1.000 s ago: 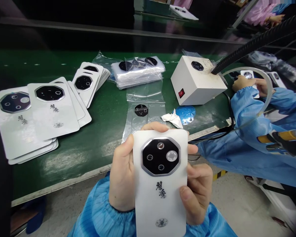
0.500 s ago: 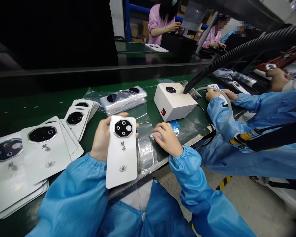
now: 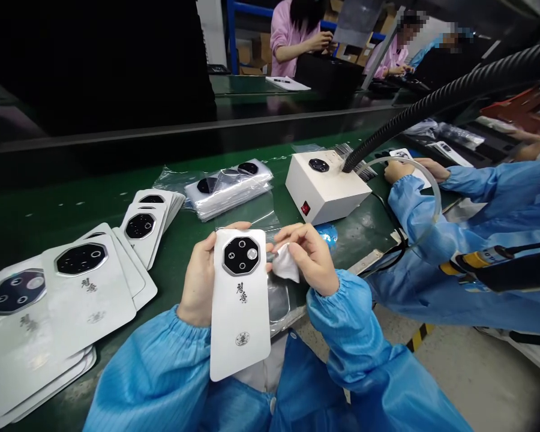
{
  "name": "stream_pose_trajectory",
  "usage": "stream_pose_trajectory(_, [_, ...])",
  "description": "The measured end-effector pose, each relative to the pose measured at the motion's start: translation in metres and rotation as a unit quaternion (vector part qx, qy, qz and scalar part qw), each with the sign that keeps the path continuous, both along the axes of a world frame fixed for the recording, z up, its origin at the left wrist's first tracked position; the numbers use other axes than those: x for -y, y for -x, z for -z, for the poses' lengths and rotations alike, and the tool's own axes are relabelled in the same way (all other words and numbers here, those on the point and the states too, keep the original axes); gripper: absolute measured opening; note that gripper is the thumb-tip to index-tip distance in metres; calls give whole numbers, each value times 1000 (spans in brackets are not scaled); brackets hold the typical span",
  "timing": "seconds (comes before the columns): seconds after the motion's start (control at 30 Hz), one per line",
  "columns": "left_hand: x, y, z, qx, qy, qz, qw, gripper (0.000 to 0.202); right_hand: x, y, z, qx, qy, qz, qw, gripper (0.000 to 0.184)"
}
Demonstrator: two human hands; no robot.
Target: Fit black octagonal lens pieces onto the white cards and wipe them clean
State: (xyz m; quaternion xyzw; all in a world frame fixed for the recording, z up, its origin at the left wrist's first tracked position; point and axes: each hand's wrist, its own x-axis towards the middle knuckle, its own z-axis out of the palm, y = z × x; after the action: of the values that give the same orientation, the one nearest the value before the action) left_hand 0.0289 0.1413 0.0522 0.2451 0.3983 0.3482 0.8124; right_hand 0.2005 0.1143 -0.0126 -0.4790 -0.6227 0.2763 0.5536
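My left hand (image 3: 201,282) grips a white phone back cover (image 3: 240,306) by its left edge, holding it upright over the table edge. The cover has a black octagonal camera plate (image 3: 241,255) near its top. My right hand (image 3: 309,258) pinches a small white wipe (image 3: 285,264) just right of the camera plate, almost touching the cover. A clear plastic sleeve (image 3: 276,303) lies on the green table (image 3: 193,231) under both hands.
Stacks of white covers (image 3: 58,300) and fanned covers (image 3: 150,219) lie at left. Bagged covers (image 3: 229,183) sit behind. A white box with a red switch (image 3: 326,186) and black hose (image 3: 432,99) stands right. A co-worker's blue sleeve (image 3: 468,198) reaches in at right.
My right hand lifted the white wipe off the table and brought it up beside the cover's camera plate. The left hand kept the cover, shifted slightly right.
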Motion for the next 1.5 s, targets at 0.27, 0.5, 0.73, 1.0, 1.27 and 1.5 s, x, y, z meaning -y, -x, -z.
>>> stream_pose_trajectory(0.27, [-3, 12, -2, 23, 4, 6, 1000, 44, -3, 9, 9, -129, 27, 11, 991, 10])
stream_pose_trajectory(0.5, [0, 16, 12, 103, -32, 119, 987, 68, 8, 8, 17, -100, 3, 72, 992, 7])
stream_pose_trajectory(0.73, [2, 11, 23, 105, -60, 176, 977, 66, 6, 8, 13, -55, -44, 86, 994, 6])
stream_pose_trajectory(1.0, [7, 5, 17, 51, -68, 153, 985, 54, 9, 4, 14, -77, -31, 74, 994, 10])
stream_pose_trajectory(1.27, [8, 7, 16, 62, -61, 159, 983, 63, 6, 5, 16, -125, -22, 88, 988, 12])
stream_pose_trajectory(1.5, [8, 5, 23, 37, -68, 175, 982, 58, 8, 5, 15, -108, -27, 59, 992, 11])
